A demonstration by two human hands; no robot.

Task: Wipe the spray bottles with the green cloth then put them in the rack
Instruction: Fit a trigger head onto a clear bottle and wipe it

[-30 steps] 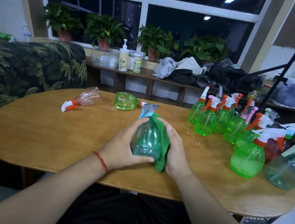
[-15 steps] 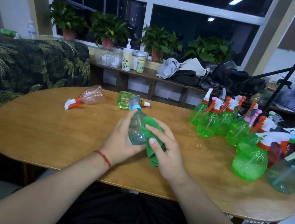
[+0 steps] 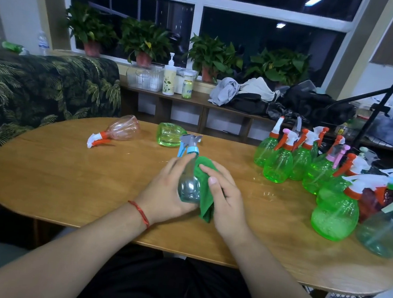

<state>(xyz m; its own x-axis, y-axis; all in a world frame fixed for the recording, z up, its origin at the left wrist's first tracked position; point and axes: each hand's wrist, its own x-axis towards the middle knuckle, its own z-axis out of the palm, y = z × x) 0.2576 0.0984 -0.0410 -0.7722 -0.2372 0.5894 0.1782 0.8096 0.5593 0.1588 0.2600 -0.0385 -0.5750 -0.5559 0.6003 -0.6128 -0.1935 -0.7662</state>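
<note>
Left grip (image 3: 164, 189) around spray bottle (image 3: 187, 184) | right grip (image 3: 226, 201) holds green cloth (image 3: 205, 199) against it

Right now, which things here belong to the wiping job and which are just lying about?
Job: blue-capped bottle in the left hand; green cloth in the right hand; standing spray bottles; pink bottle and green bottle lying down.
Lying about: potted plants; pump dispenser; heap of clothes; leaf-print sofa.

Bottle cluster (image 3: 317, 173) stands on the table (image 3: 64, 178), right of held bottle (image 3: 187, 184).
</note>
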